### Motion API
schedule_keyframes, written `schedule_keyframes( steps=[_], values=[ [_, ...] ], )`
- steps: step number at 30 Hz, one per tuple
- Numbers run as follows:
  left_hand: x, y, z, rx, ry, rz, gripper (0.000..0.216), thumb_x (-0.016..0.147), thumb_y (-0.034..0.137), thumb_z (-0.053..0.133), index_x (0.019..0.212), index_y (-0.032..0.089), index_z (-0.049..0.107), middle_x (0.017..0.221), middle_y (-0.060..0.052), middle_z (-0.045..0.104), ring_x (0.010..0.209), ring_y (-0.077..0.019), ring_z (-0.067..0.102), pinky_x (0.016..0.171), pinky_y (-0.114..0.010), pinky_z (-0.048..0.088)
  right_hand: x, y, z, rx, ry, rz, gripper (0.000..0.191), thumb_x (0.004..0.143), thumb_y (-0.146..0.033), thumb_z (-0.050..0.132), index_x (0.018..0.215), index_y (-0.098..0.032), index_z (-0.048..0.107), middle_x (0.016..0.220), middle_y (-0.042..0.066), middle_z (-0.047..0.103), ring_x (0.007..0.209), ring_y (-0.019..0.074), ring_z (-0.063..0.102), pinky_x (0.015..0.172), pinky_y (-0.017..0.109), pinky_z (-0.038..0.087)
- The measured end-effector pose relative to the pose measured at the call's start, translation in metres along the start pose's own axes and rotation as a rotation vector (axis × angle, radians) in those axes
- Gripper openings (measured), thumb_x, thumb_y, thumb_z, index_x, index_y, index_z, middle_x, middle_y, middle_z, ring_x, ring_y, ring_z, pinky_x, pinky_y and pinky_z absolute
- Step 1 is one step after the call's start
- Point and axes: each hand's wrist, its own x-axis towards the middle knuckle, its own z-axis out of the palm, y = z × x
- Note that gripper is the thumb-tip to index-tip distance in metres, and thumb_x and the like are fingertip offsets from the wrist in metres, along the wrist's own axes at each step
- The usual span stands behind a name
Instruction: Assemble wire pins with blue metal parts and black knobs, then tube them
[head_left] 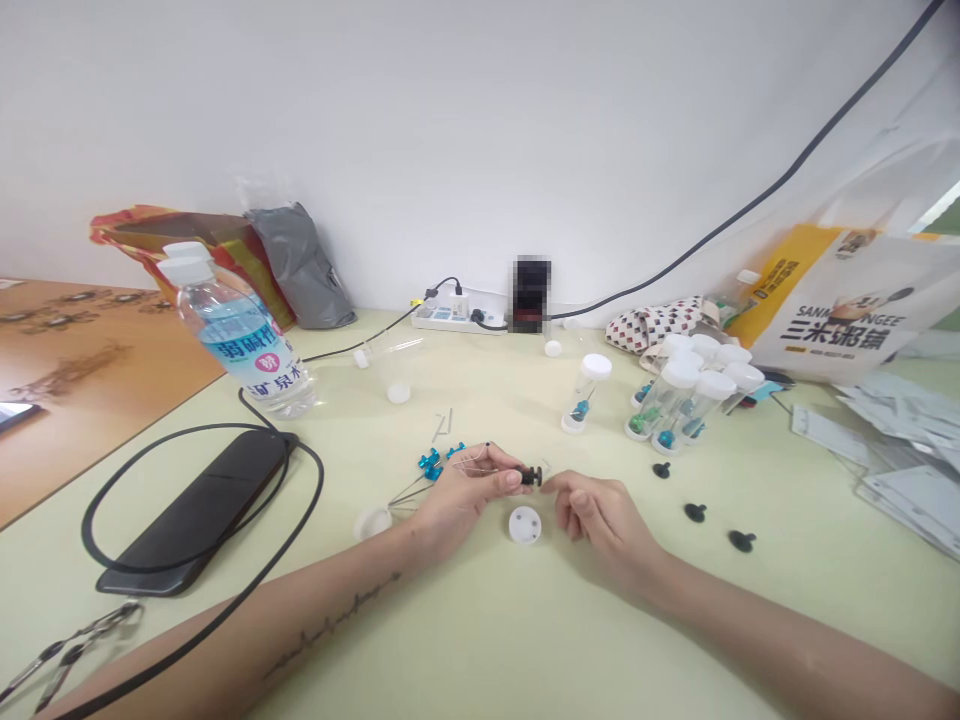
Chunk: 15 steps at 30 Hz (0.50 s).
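Between thumb and fingers, my left hand (469, 495) pinches a small black spool-shaped part (531, 477); thin pale wires show by the fingers. My right hand (604, 520) has its index finger stretched to the part's right end, touching or nearly so. Its thumb and other fingers are curled together, and whatever they may hold is hidden. Just below the part lies a round white cap (525, 525) with small holes. Blue metal pieces (430, 463) with thin rods sit beyond my left hand, and a white cup-like piece (373, 523) is beside that wrist.
Several clear tubes with white caps (679, 400) stand at the right, with one tube (585, 392) apart. Black discs with stems (695, 513) lie nearer. On the left are a water bottle (251, 340), a black power bank-like slab (199, 510) and a looped cable (322, 480).
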Motion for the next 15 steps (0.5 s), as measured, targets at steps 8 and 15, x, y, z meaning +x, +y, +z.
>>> schedule_keyframes(
  steps=[8,15],
  values=[
    [0.0002,0.0013,0.0010,0.006,-0.009,0.001,0.014,0.072,0.017,0.074,0.079,0.012,0.064,0.085,-0.004,0.068,0.077,-0.0126,0.065,0.077,-0.025,0.050,0.0009,0.0005,-0.0005,-0.030,-0.018,-0.020,0.052,0.097,-0.051,0.024,0.092,-0.016,0.062,0.062,0.001,0.053,0.052,0.0097,0.049,0.051,0.021,0.039],
    [0.0010,0.0003,-0.0003,0.008,-0.021,0.020,0.011,0.073,0.016,0.073,0.079,0.012,0.064,0.086,-0.003,0.067,0.080,-0.0133,0.065,0.081,-0.026,0.050,0.0007,0.0003,-0.0003,0.011,-0.006,-0.060,0.049,0.096,-0.053,0.027,0.126,-0.019,0.045,0.074,0.000,0.057,0.051,0.0090,0.050,0.052,0.021,0.041]
  ],
)
